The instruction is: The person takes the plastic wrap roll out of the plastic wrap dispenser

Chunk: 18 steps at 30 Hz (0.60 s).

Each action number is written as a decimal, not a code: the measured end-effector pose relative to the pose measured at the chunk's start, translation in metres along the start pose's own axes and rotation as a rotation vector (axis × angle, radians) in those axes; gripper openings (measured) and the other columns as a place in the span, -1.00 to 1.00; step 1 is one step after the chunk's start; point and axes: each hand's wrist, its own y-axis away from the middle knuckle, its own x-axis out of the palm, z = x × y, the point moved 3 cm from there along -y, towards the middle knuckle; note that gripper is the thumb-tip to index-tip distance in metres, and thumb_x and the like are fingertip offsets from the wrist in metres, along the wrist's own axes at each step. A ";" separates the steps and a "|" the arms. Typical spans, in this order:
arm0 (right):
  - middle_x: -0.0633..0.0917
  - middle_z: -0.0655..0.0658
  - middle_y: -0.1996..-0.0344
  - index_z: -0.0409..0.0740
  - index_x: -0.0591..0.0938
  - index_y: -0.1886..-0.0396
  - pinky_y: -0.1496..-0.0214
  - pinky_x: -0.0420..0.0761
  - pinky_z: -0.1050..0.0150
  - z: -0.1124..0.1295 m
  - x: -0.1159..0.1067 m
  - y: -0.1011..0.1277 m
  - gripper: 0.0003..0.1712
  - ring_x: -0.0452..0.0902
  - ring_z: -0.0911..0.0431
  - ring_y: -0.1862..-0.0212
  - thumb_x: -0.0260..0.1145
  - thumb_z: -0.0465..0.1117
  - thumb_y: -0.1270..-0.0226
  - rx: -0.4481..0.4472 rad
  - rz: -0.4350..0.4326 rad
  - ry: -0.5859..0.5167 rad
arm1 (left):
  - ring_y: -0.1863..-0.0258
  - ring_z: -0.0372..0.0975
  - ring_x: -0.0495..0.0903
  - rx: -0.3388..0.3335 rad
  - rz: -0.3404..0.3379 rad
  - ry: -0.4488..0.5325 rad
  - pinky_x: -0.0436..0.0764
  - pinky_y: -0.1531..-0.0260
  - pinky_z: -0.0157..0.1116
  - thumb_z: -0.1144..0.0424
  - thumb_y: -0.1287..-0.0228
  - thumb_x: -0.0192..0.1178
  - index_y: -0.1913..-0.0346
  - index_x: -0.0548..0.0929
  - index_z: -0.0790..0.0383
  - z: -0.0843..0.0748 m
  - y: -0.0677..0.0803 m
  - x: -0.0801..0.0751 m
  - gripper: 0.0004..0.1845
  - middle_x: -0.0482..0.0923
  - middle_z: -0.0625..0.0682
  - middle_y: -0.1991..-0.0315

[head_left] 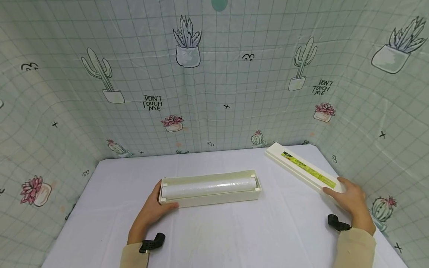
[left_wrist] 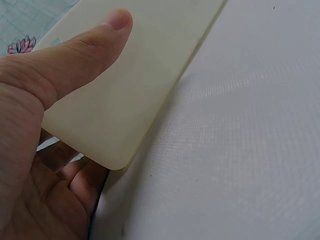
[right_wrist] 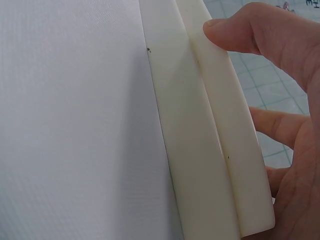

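A long cream plastic box (head_left: 219, 198) lies on the table with its top off, a roll of clear plastic wrap (head_left: 207, 188) inside it. My left hand (head_left: 152, 211) grips the box's left end. In the left wrist view the thumb (left_wrist: 92, 52) lies along the front wall, the other fingers behind the end. Toward the right edge, the long cream lid (head_left: 295, 169) with a yellow-green label lies at a slant. My right hand (head_left: 351, 199) holds its near end, thumb (right_wrist: 240, 32) on one side and fingers on the other. The lid stands apart from the box.
A white cloth covers the table (head_left: 214, 238). Grid-patterned curtains (head_left: 214, 82) with cactus drawings rise behind it and along both sides. Each wrist wears a black camera band, such as the left one (head_left: 152, 243).
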 end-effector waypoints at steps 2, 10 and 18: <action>0.12 -0.75 -0.39 -0.45 0.10 -0.56 -0.31 0.07 -0.51 -0.001 0.000 0.000 0.11 -0.02 -0.62 -0.37 0.18 0.32 -0.43 -0.003 -0.003 0.004 | -0.23 -0.04 0.47 -0.002 -0.001 0.003 0.45 -0.26 -0.01 0.15 -0.15 0.56 -0.67 -0.04 0.08 0.000 0.001 0.000 0.18 0.40 0.16 -0.40; 0.13 -0.75 -0.39 -0.44 0.08 -0.57 -0.29 0.07 -0.50 -0.006 -0.001 0.001 0.12 -0.01 -0.63 -0.35 0.16 0.34 -0.43 -0.010 -0.012 -0.005 | -0.22 -0.02 0.48 -0.006 -0.003 -0.021 0.43 -0.27 0.03 0.11 -0.15 0.56 -0.68 -0.08 0.11 0.003 -0.001 0.001 0.21 0.40 0.18 -0.39; 0.18 -0.75 -0.36 -0.45 0.12 -0.56 -0.27 0.06 -0.46 -0.006 0.000 0.001 0.11 0.05 -0.59 -0.31 0.18 0.34 -0.42 -0.020 -0.046 -0.010 | -0.24 0.00 0.46 -0.023 -0.009 -0.014 0.40 -0.29 0.05 0.10 -0.11 0.59 -0.67 -0.05 0.07 0.005 -0.003 0.001 0.22 0.40 0.17 -0.39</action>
